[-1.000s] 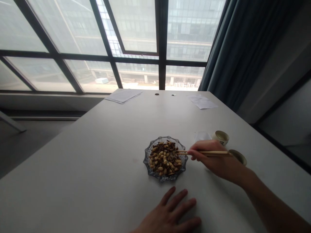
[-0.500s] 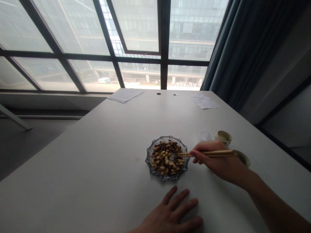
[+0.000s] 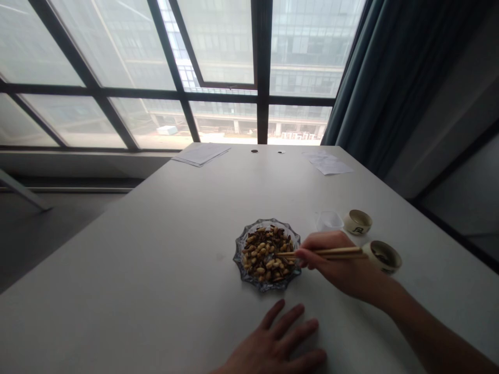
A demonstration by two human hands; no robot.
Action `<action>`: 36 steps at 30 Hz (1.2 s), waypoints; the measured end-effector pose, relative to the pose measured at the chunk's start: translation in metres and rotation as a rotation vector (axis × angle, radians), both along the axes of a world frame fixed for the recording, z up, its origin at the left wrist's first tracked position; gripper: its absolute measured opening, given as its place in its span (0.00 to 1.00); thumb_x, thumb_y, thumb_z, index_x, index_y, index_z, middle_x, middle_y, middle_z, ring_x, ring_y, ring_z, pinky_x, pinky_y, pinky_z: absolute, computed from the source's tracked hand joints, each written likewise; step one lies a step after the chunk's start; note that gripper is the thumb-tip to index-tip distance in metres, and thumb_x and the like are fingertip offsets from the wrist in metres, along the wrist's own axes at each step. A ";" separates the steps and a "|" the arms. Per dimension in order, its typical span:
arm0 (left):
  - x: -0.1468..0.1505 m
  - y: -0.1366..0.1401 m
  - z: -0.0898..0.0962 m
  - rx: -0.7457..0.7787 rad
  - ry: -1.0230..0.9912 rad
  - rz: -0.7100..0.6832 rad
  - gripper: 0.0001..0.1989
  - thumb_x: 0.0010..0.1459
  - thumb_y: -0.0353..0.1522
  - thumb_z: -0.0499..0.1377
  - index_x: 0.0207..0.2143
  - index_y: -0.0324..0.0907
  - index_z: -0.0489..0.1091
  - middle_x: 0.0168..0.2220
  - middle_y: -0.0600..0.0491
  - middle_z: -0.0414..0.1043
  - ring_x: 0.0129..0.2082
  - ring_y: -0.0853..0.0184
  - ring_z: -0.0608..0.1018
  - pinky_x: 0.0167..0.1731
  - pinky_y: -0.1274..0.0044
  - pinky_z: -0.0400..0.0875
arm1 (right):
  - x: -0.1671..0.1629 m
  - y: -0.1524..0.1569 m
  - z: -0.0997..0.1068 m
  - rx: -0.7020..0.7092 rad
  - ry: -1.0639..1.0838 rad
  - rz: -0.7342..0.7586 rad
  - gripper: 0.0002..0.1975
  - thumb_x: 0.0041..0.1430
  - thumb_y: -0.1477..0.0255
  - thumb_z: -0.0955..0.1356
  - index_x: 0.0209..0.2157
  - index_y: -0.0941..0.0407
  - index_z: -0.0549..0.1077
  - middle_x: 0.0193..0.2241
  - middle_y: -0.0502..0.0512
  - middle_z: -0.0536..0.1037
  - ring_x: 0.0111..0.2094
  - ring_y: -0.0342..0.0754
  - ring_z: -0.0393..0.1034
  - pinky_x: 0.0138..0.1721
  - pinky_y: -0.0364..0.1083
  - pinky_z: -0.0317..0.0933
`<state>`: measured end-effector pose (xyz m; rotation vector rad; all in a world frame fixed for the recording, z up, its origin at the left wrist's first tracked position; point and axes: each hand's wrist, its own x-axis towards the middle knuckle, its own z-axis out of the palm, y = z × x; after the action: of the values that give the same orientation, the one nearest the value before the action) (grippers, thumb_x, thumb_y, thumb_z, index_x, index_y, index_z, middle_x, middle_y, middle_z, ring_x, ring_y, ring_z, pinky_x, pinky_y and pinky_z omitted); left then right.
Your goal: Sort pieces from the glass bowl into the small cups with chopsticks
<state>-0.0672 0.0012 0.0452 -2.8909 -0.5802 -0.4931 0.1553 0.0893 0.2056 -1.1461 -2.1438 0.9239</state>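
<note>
A pair of wooden chopsticks (image 3: 343,252) is gripped in my right hand (image 3: 339,270), with the tips down among the nuts in a scalloped glass bowl (image 3: 238,265). Unshelled-looking peanuts (image 3: 262,252) and dark sunflower seeds (image 3: 275,229) fill the bowl in a mixed heap. Whether the tips pinch anything is too small to tell. My left hand (image 3: 273,345) lies flat on the table just in front of the bowl, fingers spread, holding nothing.
Right of the bowl stand a clear plastic container (image 3: 329,221), a small ceramic cup (image 3: 358,223) and a second cup (image 3: 385,255) with dark contents. Papers (image 3: 202,154) lie at the white table's (image 3: 156,249) far left, another sheet (image 3: 329,162) at far right. Windows and a curtain (image 3: 374,78) are behind.
My right hand has shifted left, carrying the chopstick tips further toward the bowl's middle. More of the plastic container and the nearer cup shows. My left hand stays put.
</note>
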 end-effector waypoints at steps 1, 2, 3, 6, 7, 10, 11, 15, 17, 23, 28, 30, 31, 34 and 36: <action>0.000 0.000 0.000 0.000 -0.002 0.000 0.23 0.74 0.38 0.56 0.68 0.56 0.63 0.72 0.54 0.57 0.70 0.53 0.63 0.67 0.57 0.59 | 0.001 0.000 0.001 0.004 -0.016 -0.045 0.18 0.71 0.62 0.67 0.30 0.56 0.80 0.25 0.51 0.80 0.28 0.45 0.74 0.31 0.43 0.63; 0.000 0.000 0.000 0.000 -0.003 0.000 0.22 0.74 0.38 0.56 0.68 0.56 0.63 0.72 0.54 0.57 0.70 0.53 0.63 0.67 0.57 0.59 | 0.003 0.000 0.001 0.005 -0.023 -0.081 0.18 0.71 0.61 0.67 0.31 0.56 0.81 0.26 0.51 0.81 0.29 0.46 0.75 0.32 0.43 0.63; 0.000 0.000 0.000 0.002 -0.005 0.001 0.22 0.74 0.37 0.57 0.68 0.56 0.63 0.72 0.54 0.57 0.70 0.53 0.63 0.68 0.57 0.59 | 0.005 0.001 0.002 0.005 -0.022 -0.108 0.19 0.71 0.60 0.67 0.31 0.56 0.81 0.26 0.51 0.82 0.29 0.46 0.76 0.33 0.44 0.64; 0.000 0.001 -0.001 0.007 -0.008 0.002 0.23 0.73 0.38 0.58 0.67 0.56 0.64 0.72 0.54 0.58 0.69 0.54 0.64 0.68 0.57 0.58 | 0.006 0.000 0.003 0.000 0.003 -0.104 0.18 0.71 0.59 0.67 0.32 0.55 0.81 0.27 0.51 0.82 0.30 0.46 0.77 0.33 0.43 0.65; 0.001 0.001 -0.001 0.009 -0.006 0.001 0.23 0.72 0.39 0.58 0.67 0.56 0.64 0.72 0.54 0.58 0.69 0.54 0.64 0.68 0.58 0.58 | 0.005 0.000 0.004 -0.002 0.015 -0.065 0.18 0.71 0.59 0.68 0.32 0.55 0.81 0.27 0.51 0.82 0.30 0.46 0.76 0.33 0.43 0.65; 0.001 0.001 -0.001 0.017 -0.009 0.002 0.23 0.73 0.38 0.57 0.68 0.56 0.63 0.72 0.54 0.57 0.69 0.53 0.63 0.68 0.58 0.58 | 0.002 -0.002 0.004 -0.027 0.041 0.077 0.16 0.70 0.61 0.69 0.31 0.56 0.80 0.28 0.51 0.81 0.31 0.45 0.75 0.33 0.42 0.65; 0.001 0.000 -0.001 0.020 -0.010 0.002 0.23 0.73 0.38 0.57 0.68 0.56 0.63 0.72 0.54 0.58 0.69 0.53 0.63 0.68 0.57 0.58 | 0.001 -0.002 0.004 -0.033 0.035 0.092 0.17 0.70 0.61 0.69 0.31 0.56 0.80 0.28 0.51 0.81 0.30 0.45 0.75 0.33 0.42 0.65; 0.001 0.000 -0.001 0.019 -0.011 0.002 0.23 0.72 0.38 0.58 0.67 0.56 0.64 0.71 0.53 0.58 0.69 0.53 0.64 0.69 0.57 0.56 | 0.003 -0.003 0.005 0.021 -0.033 -0.046 0.21 0.72 0.60 0.66 0.28 0.55 0.80 0.25 0.51 0.81 0.27 0.46 0.74 0.31 0.44 0.64; 0.001 0.000 0.000 0.018 -0.014 0.005 0.22 0.72 0.38 0.59 0.66 0.56 0.65 0.72 0.54 0.58 0.69 0.54 0.63 0.69 0.58 0.56 | 0.005 -0.002 0.006 0.052 -0.034 -0.096 0.21 0.72 0.59 0.66 0.29 0.55 0.80 0.25 0.52 0.81 0.28 0.47 0.75 0.32 0.45 0.64; 0.000 0.000 0.002 0.010 0.004 0.006 0.22 0.74 0.38 0.57 0.68 0.56 0.63 0.71 0.54 0.58 0.69 0.54 0.63 0.68 0.58 0.58 | 0.004 -0.003 0.005 -0.064 0.010 0.049 0.20 0.71 0.60 0.67 0.29 0.56 0.80 0.26 0.51 0.81 0.28 0.46 0.76 0.31 0.43 0.65; 0.001 0.000 0.002 0.001 -0.011 0.005 0.22 0.72 0.38 0.58 0.66 0.55 0.65 0.71 0.53 0.59 0.69 0.53 0.64 0.68 0.58 0.58 | 0.003 -0.002 0.003 -0.027 0.003 -0.081 0.19 0.71 0.59 0.67 0.30 0.55 0.81 0.26 0.52 0.82 0.28 0.47 0.77 0.31 0.44 0.66; 0.001 0.000 0.001 0.001 -0.010 0.003 0.23 0.72 0.38 0.59 0.67 0.56 0.64 0.71 0.53 0.58 0.69 0.54 0.64 0.68 0.58 0.58 | 0.003 0.000 0.002 -0.028 0.025 -0.124 0.19 0.70 0.60 0.67 0.31 0.55 0.82 0.26 0.53 0.83 0.29 0.48 0.78 0.31 0.44 0.67; 0.002 -0.001 0.001 0.003 -0.011 0.004 0.23 0.72 0.38 0.59 0.67 0.56 0.64 0.71 0.53 0.58 0.69 0.54 0.64 0.68 0.58 0.58 | 0.003 0.001 0.001 -0.012 0.033 -0.124 0.18 0.70 0.60 0.68 0.31 0.55 0.82 0.27 0.53 0.83 0.29 0.48 0.78 0.32 0.44 0.67; 0.002 -0.001 0.000 0.010 -0.018 0.012 0.22 0.72 0.38 0.59 0.67 0.56 0.64 0.71 0.54 0.59 0.69 0.53 0.63 0.68 0.58 0.58 | 0.001 0.004 -0.003 0.052 0.058 -0.037 0.14 0.69 0.62 0.70 0.34 0.55 0.83 0.31 0.53 0.84 0.33 0.48 0.77 0.35 0.44 0.67; 0.002 -0.001 0.000 0.012 -0.011 0.009 0.22 0.73 0.38 0.57 0.67 0.56 0.64 0.71 0.54 0.58 0.69 0.53 0.63 0.67 0.57 0.59 | 0.001 0.004 -0.005 0.063 0.063 0.039 0.12 0.69 0.64 0.70 0.35 0.55 0.82 0.33 0.53 0.84 0.34 0.48 0.77 0.36 0.44 0.66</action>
<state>-0.0656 0.0005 0.0454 -2.8747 -0.5898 -0.5104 0.1558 0.0937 0.2007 -1.0345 -2.1360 0.8917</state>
